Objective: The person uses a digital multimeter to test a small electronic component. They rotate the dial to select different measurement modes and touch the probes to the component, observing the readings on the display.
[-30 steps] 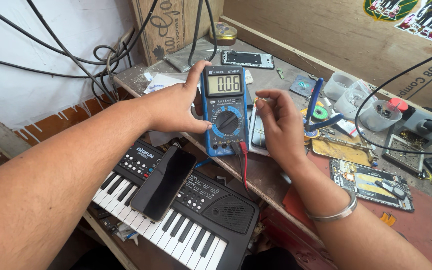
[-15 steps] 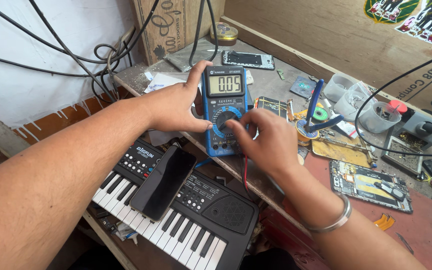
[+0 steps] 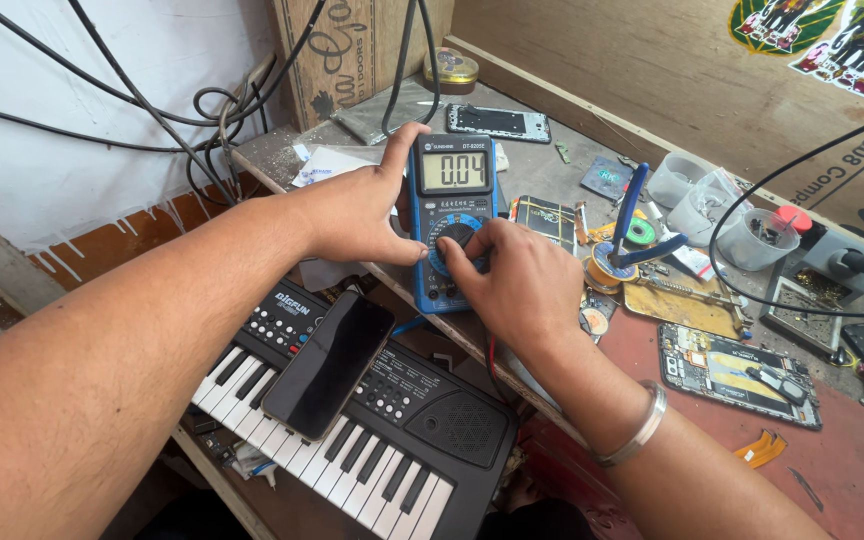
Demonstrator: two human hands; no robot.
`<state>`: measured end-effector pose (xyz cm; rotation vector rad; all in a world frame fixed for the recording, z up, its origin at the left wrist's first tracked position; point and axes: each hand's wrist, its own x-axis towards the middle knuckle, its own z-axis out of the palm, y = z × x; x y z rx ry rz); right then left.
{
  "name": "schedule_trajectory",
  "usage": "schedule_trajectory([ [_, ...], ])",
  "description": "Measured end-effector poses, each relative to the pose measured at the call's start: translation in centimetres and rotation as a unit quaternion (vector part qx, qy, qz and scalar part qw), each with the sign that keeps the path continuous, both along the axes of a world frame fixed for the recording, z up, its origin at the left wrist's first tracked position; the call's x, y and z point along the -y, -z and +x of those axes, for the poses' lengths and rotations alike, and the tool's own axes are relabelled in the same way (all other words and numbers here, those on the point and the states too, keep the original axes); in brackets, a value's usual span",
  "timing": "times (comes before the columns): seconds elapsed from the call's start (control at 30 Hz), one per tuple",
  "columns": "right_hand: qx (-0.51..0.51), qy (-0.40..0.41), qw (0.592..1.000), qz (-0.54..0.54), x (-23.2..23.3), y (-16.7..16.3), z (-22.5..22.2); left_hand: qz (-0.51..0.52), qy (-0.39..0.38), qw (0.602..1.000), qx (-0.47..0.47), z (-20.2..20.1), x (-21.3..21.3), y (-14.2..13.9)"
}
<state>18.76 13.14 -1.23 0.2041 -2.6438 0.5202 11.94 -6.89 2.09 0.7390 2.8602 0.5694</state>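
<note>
Left hand gripping the blue rectangular digital multimeter by its side, right hand fingers pinching its round black dial, dark smartphone lying on the black toy keyboard.

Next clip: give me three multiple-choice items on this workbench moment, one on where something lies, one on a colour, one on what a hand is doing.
1. Where does the dark phone lie?
A. on the toy keyboard
B. inside a plastic cup
C. on the floor

2. What colour is the meter casing?
A. red
B. blue
C. white

3. What is the right hand doing?
A. hanging free
B. holding pliers
C. its fingers on the meter's dial

Answers: 1 A, the phone rests across the keys. 2 B, blue frames the display. 3 C, fingertips sit on the round dial while the left hand steadies the meter's side.
</note>
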Motion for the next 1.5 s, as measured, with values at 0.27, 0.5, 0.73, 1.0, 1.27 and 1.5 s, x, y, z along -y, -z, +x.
schedule_trajectory([
  [0.27,0.027,0.007,0.998,-0.054,0.7,0.2,-0.2,0.015,0.015,1.000,-0.003,-0.4,0.1,0.3],
  [0.5,-0.042,-0.013,0.998,-0.053,0.0,0.6,-0.4,0.007,0.017,1.000,-0.004,-0.4,0.1,0.2],
  [0.73,0.000,0.013,0.999,0.047,0.2,0.6,-0.4,0.034,0.034,0.999,-0.012,-0.3,0.6,0.6],
  [1.0,0.039,0.044,0.998,0.028,0.9,-0.1,-0.5,0.038,0.031,0.999,-0.015,-0.6,0.6,0.6],
  [1.27,0.070,0.038,0.997,-0.026,0.6,-0.1,-0.8,0.014,0.013,1.000,-0.003,-0.3,0.3,0.3],
  [1.5,-0.034,-0.084,0.996,-0.026,-1.6,1.7,-1.5,0.014,0.016,1.000,0.001,-0.3,0.3,0.5],
])
